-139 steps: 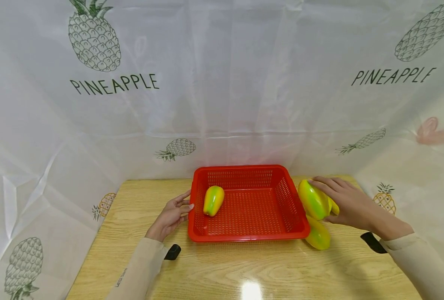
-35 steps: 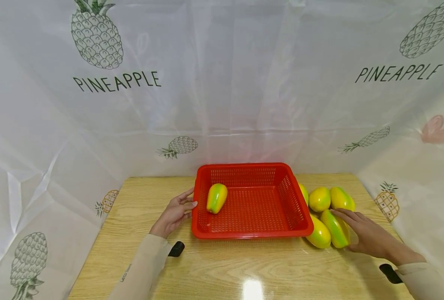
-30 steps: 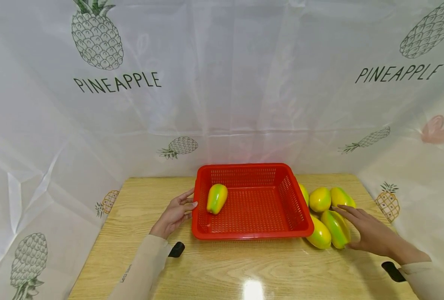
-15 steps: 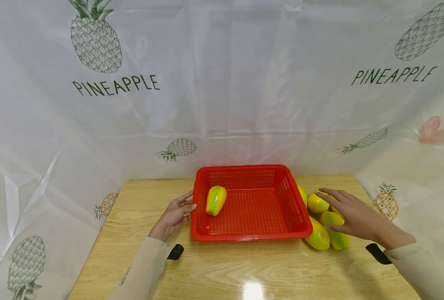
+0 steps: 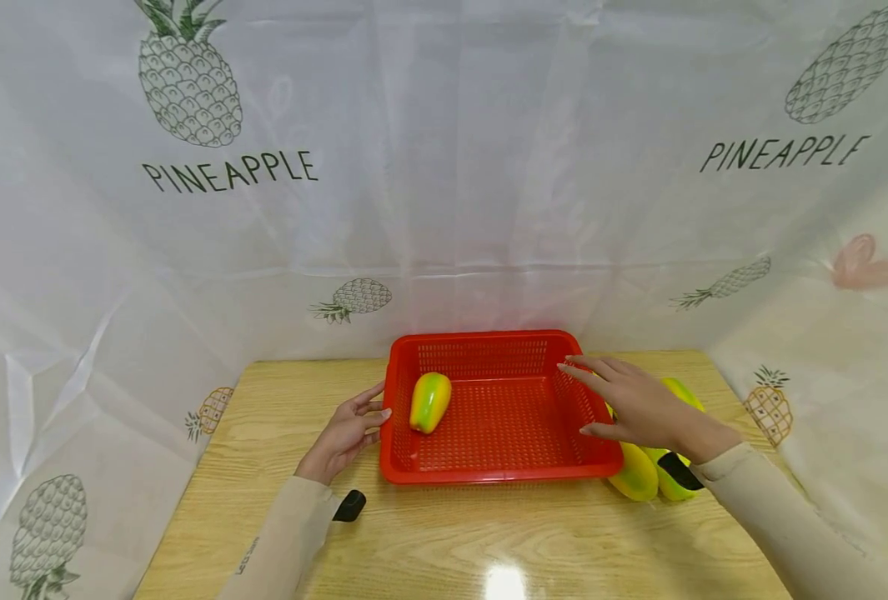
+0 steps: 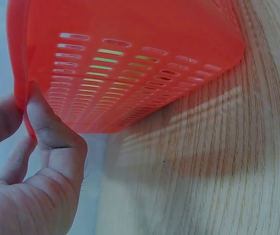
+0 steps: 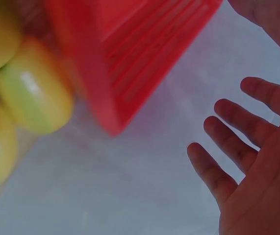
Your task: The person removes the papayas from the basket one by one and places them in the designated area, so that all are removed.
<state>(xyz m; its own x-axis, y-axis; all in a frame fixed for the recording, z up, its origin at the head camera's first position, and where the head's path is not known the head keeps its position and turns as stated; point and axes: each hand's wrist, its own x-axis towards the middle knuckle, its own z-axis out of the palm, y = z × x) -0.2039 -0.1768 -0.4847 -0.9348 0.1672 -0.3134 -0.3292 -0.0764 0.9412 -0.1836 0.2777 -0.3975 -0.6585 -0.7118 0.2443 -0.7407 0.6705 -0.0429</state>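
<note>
A red perforated plastic basket point(image 5: 499, 477) stands on the table, with one glossy yellow-and-green, papaya-like fruit point(image 5: 430, 402) inside at its left. My left hand point(image 5: 343, 437) holds the basket's left rim; the left wrist view shows thumb and fingers point(image 6: 56, 132) pinching it. Over the basket's right side hovers my right hand point(image 5: 634, 408), fingers spread and straight, holding nothing. Similar yellow-green fruits point(image 5: 636, 477) lie against the outside of the right wall, partly hidden by that hand and sleeve. Several of these fruits point(image 7: 34, 88) show in the right wrist view beside the basket.
The wooden table point(image 5: 451, 542) ends at a white sheet point(image 5: 481, 167) printed with pineapples, which hangs behind and at both sides. A black wrist device point(image 5: 679, 472) on the right arm overlaps the fruits in the head view.
Earlier my right hand held a fruit beside the basket; that fruit now lies in the group at the right. The empty right hand has moved left over the basket's right rim. The left hand stays put.
</note>
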